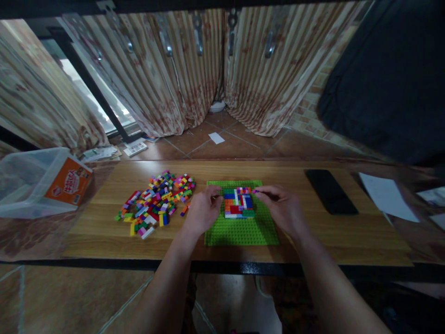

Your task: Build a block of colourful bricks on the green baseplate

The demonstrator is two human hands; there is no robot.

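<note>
A bright green studded baseplate (239,234) lies on the table in front of me. On it stands a flat patchwork of toy bricks (238,208) in orange, red, blue, white and green, with a small gap inside. My right hand (280,204) is at the build's upper right corner, thumb and finger pinched on a small purple brick (255,191). Beside the build's left edge is my left hand (204,208). Its thumb and forefinger are bent and slightly apart, with nothing visible between them.
Loose coloured bricks (156,199) are spread in a heap left of the baseplate on the wooden table (104,236). A black phone-like slab (330,191) lies at the right, near white paper (389,195). At the far left, a clear plastic bin (31,181) rests on its side.
</note>
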